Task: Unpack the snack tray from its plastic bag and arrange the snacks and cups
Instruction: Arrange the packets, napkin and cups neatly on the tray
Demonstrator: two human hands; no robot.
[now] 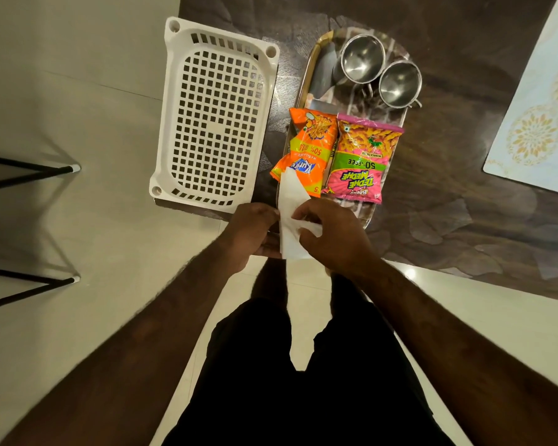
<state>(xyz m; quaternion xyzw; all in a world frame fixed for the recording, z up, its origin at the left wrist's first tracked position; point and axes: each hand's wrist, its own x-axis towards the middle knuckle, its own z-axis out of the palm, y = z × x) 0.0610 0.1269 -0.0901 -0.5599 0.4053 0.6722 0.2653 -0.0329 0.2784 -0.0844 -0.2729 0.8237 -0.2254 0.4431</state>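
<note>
1. Nearest the camera, the person's dark shorts and both bare forearms reach forward toward the snack tray, which serves as the landmark here.
2. At the tray's near end, the left hand and the right hand meet around a white tissue. The left hand's fingers are curled closed and pinch the tissue's left edge; the right hand is closed on its crumpled right side. The tissue's upper point rises between them and covers the near corner of the orange packet.
3. On the tray's near half, just beyond the hands, lie two snack packets side by side and touching: the orange packet on the left and the pink packet on the right.
4. On the tray's far half stand two steel cups, upright with open mouths, close together.
5. Left of the tray, just beside it, a white plastic basket lies bottom-up on the dark table.
6. Well to the tray's right, a pale patterned mat lies on the same table.
</note>
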